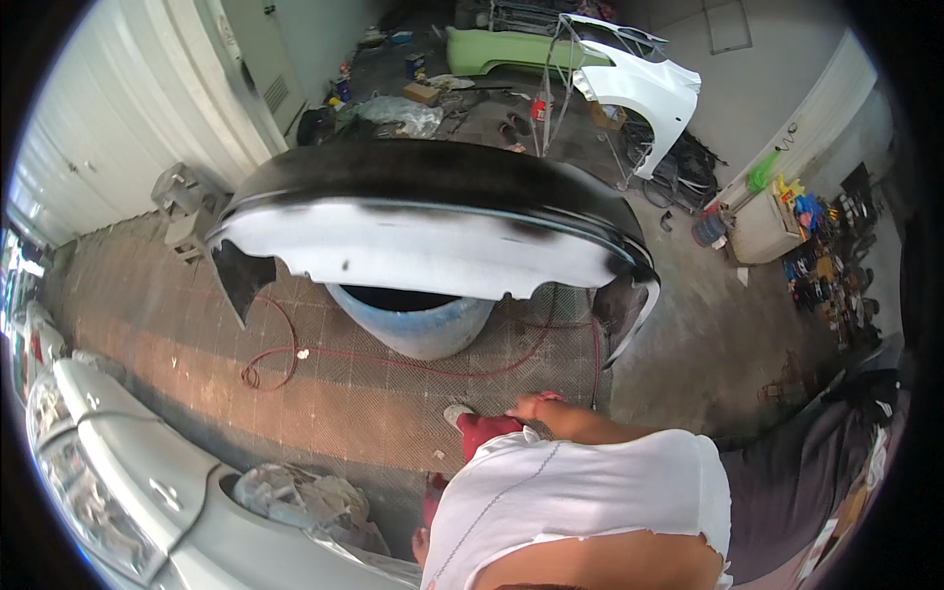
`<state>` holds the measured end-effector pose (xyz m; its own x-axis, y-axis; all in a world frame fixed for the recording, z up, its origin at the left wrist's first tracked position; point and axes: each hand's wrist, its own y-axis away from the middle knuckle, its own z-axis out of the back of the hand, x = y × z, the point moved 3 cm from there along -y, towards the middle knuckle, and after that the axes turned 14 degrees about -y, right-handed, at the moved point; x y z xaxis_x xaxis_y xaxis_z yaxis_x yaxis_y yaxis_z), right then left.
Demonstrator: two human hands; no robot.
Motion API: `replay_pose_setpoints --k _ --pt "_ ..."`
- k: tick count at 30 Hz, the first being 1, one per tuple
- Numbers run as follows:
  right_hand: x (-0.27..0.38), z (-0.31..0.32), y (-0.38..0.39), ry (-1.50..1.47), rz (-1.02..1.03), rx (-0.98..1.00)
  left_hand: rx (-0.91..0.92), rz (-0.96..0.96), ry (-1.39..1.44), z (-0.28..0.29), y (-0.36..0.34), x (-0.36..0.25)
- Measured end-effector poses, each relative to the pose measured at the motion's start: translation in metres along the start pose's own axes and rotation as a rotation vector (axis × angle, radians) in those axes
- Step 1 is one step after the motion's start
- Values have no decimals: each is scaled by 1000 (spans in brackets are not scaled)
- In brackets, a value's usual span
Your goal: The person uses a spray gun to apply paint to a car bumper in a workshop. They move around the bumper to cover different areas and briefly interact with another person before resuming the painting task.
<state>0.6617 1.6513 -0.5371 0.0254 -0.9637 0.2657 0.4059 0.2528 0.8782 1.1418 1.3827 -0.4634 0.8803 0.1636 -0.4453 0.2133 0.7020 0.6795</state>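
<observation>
My right hand point(531, 405), with a red band at the wrist, rests against my red trouser leg point(484, 429). Its fingers look loosely stretched, and I see nothing in them. Low down beside my white shirt, only a small part of my left hand point(421, 546) shows; its fingers are mostly hidden. Ahead of me, apart from both hands, a car bumper point(433, 241) lies across a blue-and-white tub point(423, 329). The bumper is black along its far side, with a pale, whitish band facing me and dark smudges on it.
A thin red hose point(442, 374) loops over the floor. To the left stands a silver car point(147, 472) with plastic sheeting point(305, 497). A white fender point(639, 88) hangs on a metal stand farther back, near a green panel point(501, 51). Tools point(826, 265) clutter the right side.
</observation>
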Motion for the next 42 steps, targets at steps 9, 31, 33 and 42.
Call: replay_pose_setpoints --k 9,31,33,42 --pt "341 52 -48 64 487 91 79 -99 -115 123 -168 -71" --pt "823 -41 -230 263 464 234 72 101 437 606 -627 -224" --pt "894 -48 -249 365 382 324 62 96 447 637 -664 -240" --pt "1210 -34 -366 558 96 488 39 408 429 752 -754 -234"
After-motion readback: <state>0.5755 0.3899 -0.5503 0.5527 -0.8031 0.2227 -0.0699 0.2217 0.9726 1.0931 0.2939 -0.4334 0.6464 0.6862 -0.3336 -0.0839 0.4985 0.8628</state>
